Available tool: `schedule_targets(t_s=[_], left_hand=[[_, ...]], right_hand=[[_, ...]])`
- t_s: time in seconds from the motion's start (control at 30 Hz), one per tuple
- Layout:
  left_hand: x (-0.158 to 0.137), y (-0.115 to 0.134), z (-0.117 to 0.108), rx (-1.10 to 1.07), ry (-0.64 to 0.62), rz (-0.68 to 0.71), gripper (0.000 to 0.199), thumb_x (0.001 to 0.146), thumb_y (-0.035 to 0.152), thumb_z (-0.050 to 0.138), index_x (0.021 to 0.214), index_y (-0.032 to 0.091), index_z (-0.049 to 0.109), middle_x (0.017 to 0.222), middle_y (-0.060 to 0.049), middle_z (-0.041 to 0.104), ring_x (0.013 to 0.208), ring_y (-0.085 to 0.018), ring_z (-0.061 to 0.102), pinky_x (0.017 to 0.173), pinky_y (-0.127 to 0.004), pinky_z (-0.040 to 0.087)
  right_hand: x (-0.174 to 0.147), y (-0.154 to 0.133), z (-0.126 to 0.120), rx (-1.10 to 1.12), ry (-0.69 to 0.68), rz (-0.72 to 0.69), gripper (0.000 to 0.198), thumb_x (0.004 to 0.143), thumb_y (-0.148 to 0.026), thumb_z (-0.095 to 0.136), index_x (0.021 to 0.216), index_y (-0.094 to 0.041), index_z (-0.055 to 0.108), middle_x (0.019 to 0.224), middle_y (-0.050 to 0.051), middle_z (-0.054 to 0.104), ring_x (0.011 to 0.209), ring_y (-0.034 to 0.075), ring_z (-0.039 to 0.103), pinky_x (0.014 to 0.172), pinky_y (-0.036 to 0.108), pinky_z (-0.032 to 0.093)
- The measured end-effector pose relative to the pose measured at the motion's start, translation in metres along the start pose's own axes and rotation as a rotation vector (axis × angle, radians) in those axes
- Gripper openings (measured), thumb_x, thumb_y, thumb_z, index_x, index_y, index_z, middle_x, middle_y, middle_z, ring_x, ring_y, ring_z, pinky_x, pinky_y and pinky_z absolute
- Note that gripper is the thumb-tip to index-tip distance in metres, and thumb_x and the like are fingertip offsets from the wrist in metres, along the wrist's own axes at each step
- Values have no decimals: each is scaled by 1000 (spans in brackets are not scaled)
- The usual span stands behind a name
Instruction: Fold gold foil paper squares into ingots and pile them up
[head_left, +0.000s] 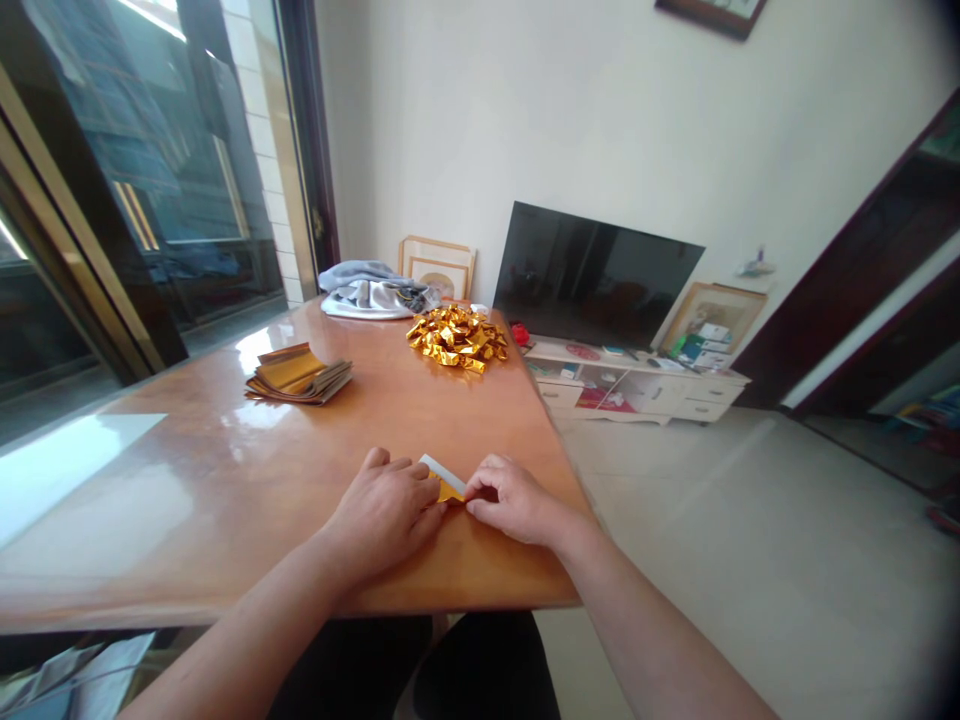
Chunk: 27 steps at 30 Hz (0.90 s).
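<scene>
Left grip, right grip pinch gold paper; glossy brown table, television beyond.

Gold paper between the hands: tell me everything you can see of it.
The gold paper looks shiny and foil-like, with a pale strip along its far side. It sits at a slant, its right end nearer the person, by the table's front edge. The left hand holds and partly hides its left end; the right hand pinches its right.

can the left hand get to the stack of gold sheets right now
Probably yes: only tabletop shows between the left hand and the stack of gold sheets, though it would likely have to leave the gold foil piece first.
</scene>
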<state>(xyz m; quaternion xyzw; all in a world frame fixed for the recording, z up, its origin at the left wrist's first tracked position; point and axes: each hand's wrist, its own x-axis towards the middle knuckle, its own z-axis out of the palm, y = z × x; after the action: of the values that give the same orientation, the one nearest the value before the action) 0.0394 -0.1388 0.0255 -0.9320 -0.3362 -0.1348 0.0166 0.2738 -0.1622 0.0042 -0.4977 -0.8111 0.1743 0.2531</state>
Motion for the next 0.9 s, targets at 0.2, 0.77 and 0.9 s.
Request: schedule_targets(t_s=[0.2,0.77,0.9], left_hand=[[4,-4,-1,-50,-27,-34,33,99,37,43,84,24,70,89,-5,67,85,-21,60,81,-39,32],[8,-15,23,-157,33,-171,18,94,32,50,82,23,59,85,1,64,72,-17,58,76,-34,31],[9,-17,25,-151,31,-180,13,92,31,52,82,23,56,83,2,63,69,-17,57,76,-34,32]], right_hand=[[2,-1,-1,25,-9,33,3,82,-20,70,82,-23,72,88,0,67,84,14,61,77,25,44],[12,0,16,-106,53,188,17,85,-30,66,71,-21,65,78,0,66,70,13,54,61,25,33],[11,0,17,-121,69,192,16,86,-30,65,73,-21,65,79,0,66,74,14,54,65,25,34]])
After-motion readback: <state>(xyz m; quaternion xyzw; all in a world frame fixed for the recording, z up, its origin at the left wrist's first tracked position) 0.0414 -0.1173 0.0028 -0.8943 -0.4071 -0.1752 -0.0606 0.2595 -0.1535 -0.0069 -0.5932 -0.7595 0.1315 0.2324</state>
